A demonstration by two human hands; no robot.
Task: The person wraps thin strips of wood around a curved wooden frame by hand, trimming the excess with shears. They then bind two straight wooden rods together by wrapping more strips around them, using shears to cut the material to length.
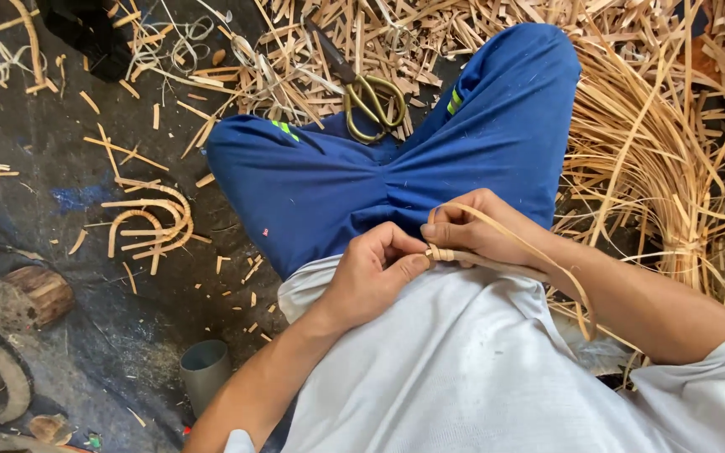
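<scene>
Littered floor (86, 252), cane strip (497, 262) between hands (430, 252)

Open floor (44, 218) left of knee; scissors (362, 96), cane scraps (430, 42) block ahead; cane bundle (665, 168) crowds right.

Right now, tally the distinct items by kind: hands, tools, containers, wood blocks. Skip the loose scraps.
Hands: 2, left hand and right hand, both on the cane strip
Cane strip being worked: 1
Scissors: 1
Grey cup: 1
Wood block: 1
Total: 6
</scene>
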